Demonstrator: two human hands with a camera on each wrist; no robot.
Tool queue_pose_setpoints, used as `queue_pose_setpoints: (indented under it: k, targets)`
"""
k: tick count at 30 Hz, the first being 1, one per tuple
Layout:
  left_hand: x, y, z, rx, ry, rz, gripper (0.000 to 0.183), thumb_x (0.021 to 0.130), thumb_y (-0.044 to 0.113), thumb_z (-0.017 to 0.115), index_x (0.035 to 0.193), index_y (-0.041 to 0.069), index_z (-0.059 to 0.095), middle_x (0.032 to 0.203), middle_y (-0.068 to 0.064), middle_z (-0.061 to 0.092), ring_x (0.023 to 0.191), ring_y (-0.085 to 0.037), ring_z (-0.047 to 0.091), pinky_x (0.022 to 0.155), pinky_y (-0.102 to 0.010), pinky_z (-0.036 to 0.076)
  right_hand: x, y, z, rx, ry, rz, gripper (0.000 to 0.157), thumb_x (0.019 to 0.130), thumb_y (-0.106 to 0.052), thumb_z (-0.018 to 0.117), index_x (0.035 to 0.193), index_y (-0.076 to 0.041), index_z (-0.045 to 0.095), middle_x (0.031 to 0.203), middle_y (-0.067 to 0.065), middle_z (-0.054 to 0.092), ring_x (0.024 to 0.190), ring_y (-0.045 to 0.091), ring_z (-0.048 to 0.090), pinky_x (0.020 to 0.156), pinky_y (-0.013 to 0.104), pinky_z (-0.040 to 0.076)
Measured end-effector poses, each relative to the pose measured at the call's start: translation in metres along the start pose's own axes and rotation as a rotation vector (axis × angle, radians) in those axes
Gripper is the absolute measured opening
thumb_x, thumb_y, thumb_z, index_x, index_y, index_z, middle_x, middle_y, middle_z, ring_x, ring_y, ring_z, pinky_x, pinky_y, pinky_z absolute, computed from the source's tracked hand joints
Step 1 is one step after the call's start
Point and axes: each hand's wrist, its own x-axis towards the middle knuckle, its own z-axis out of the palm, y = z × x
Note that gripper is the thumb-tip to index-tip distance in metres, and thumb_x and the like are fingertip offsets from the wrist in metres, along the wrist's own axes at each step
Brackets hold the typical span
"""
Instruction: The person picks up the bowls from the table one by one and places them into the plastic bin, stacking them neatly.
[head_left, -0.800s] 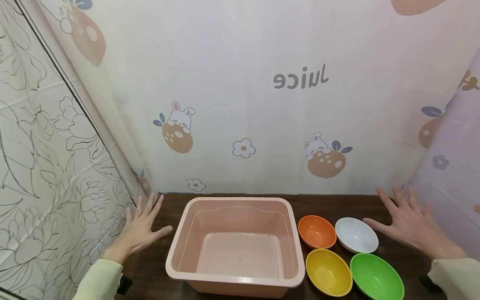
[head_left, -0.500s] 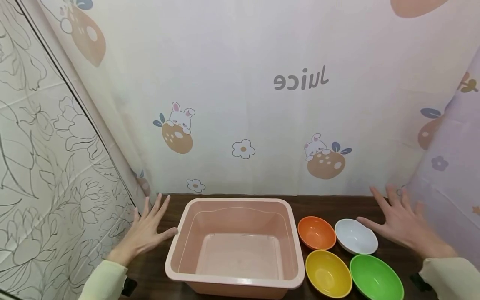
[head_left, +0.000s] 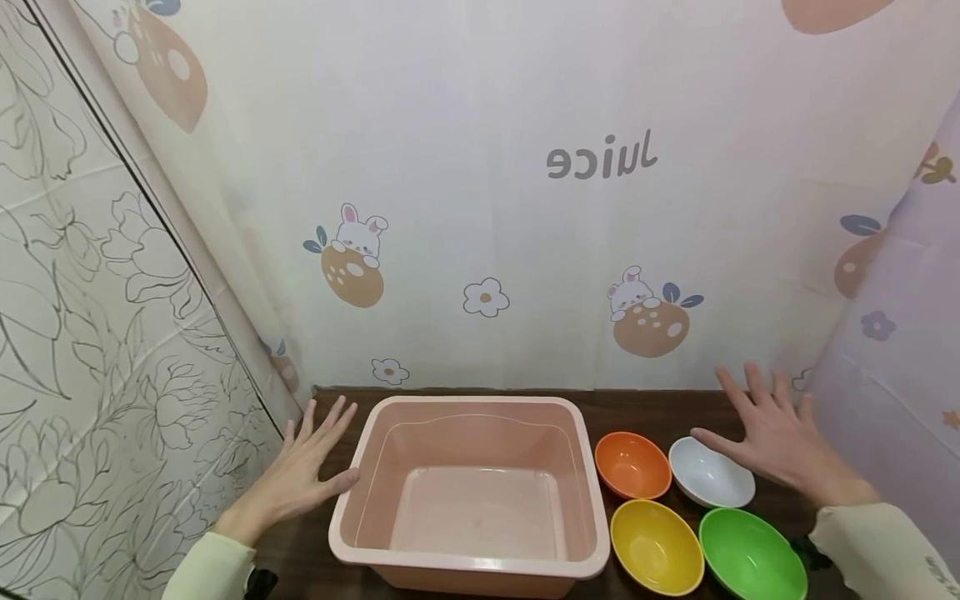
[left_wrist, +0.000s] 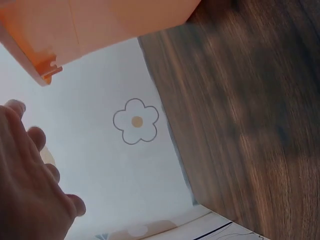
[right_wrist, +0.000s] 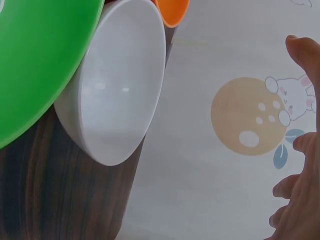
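A pink rectangular basin (head_left: 468,557) stands on the dark wood table, its inside bare. To its right sit four bowls in two rows: orange (head_left: 633,465) and white (head_left: 712,472) behind, yellow (head_left: 657,547) and green (head_left: 752,554) in front. My left hand (head_left: 296,475) is spread beside the basin's left rim, thumb tip overlapping that rim in the head view, and holds nothing. Fingers spread and holding nothing, my right hand (head_left: 780,442) hovers over the right side of the white bowl. In the right wrist view the white bowl (right_wrist: 122,85) lies near that hand.
A curtain (head_left: 480,208) printed with rabbits and fruit hangs along the table's back edge. Other patterned sheets (head_left: 112,350) close in the left and right sides. Dark wood tabletop (left_wrist: 240,115) shows beside the basin in the left wrist view.
My left hand has moved right, up to the basin's left rim. The right hand has moved left, toward the white bowl. The basin and bowls have stayed in place.
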Motion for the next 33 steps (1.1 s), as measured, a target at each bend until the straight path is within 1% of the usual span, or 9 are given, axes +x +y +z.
queue_pose_setpoints:
  k: [3,10,15,17,21,24,26,28,33]
  targets:
    - [-0.003,0.003,0.000,-0.006,-0.004,0.042,0.090,0.093,0.051,0.066,0.166,0.032,0.017,0.174,-0.001,0.012,0.156,-0.052,-0.006,0.119,-0.076,-0.005,0.002,-0.003,0.000,-0.006,-0.007,-0.002,0.114,0.088,-0.073,0.060,0.167,-0.015,0.002,0.163,0.041,0.002,0.143,0.072,-0.006,0.101,0.092,0.001]
    - [-0.009,0.007,0.001,0.027,0.008,0.121,0.084,0.093,0.047,0.066,0.164,0.027,0.028,0.173,0.003,0.019,0.157,-0.048,-0.001,0.126,-0.056,-0.013,0.003,-0.013,0.000,0.020,-0.003,-0.023,0.113,0.087,-0.072,0.062,0.167,-0.016,0.004,0.163,0.041,0.004,0.143,0.072,-0.005,0.102,0.091,0.001]
    - [-0.012,0.009,-0.001,0.013,0.007,0.174,0.081,0.091,0.045,0.068,0.162,0.024,0.035,0.172,0.003,0.025,0.159,-0.045,-0.001,0.127,-0.055,-0.011,0.005,-0.019,0.000,0.023,0.019,-0.034,0.114,0.086,-0.072,0.063,0.167,-0.016,0.006,0.164,0.041,0.005,0.144,0.072,-0.002,0.101,0.092,0.003]
    - [-0.012,0.009,-0.001,0.008,0.007,0.196,0.081,0.091,0.045,0.069,0.161,0.024,0.037,0.171,0.001,0.027,0.159,-0.044,0.000,0.127,-0.054,-0.010,0.006,-0.021,0.000,0.027,0.017,-0.036,0.114,0.086,-0.072,0.063,0.167,-0.015,0.007,0.164,0.040,0.006,0.144,0.072,-0.001,0.101,0.092,0.004]
    - [-0.014,0.010,-0.001,0.012,0.010,0.225,0.079,0.091,0.044,0.068,0.161,0.023,0.038,0.169,-0.001,0.032,0.159,-0.043,0.001,0.127,-0.043,-0.014,0.007,-0.025,0.000,0.038,0.004,-0.046,0.113,0.086,-0.072,0.063,0.167,-0.015,0.007,0.165,0.039,0.004,0.144,0.072,-0.003,0.102,0.092,0.003]
    - [-0.015,0.009,0.001,0.021,0.022,0.248,0.078,0.091,0.044,0.067,0.160,0.022,0.040,0.168,-0.002,0.035,0.160,-0.041,0.002,0.126,-0.035,-0.016,0.009,-0.028,0.001,0.035,-0.005,-0.054,0.113,0.087,-0.072,0.063,0.167,-0.015,0.006,0.165,0.039,0.003,0.143,0.072,-0.001,0.102,0.092,0.004]
    - [-0.016,0.009,0.002,0.022,0.032,0.262,0.077,0.091,0.045,0.067,0.160,0.021,0.041,0.167,-0.003,0.037,0.160,-0.041,0.003,0.126,-0.032,-0.016,0.011,-0.030,0.001,0.031,-0.013,-0.054,0.114,0.086,-0.073,0.062,0.167,-0.016,0.006,0.165,0.039,0.005,0.144,0.072,0.001,0.101,0.092,0.007]
    - [-0.016,0.008,0.002,0.019,0.040,0.273,0.077,0.091,0.046,0.066,0.159,0.020,0.041,0.166,-0.004,0.038,0.160,-0.041,0.003,0.125,-0.031,-0.017,0.012,-0.033,0.001,0.032,-0.022,-0.056,0.114,0.086,-0.074,0.062,0.167,-0.016,0.006,0.165,0.039,0.008,0.144,0.072,0.004,0.101,0.092,0.009]
    - [-0.016,0.008,0.002,0.012,0.047,0.276,0.077,0.091,0.046,0.065,0.159,0.019,0.042,0.166,-0.003,0.038,0.159,-0.042,0.004,0.126,-0.031,-0.016,0.016,-0.041,0.002,0.051,-0.058,-0.068,0.113,0.086,-0.074,0.062,0.167,-0.017,0.007,0.165,0.038,0.007,0.145,0.071,0.004,0.101,0.091,0.010]
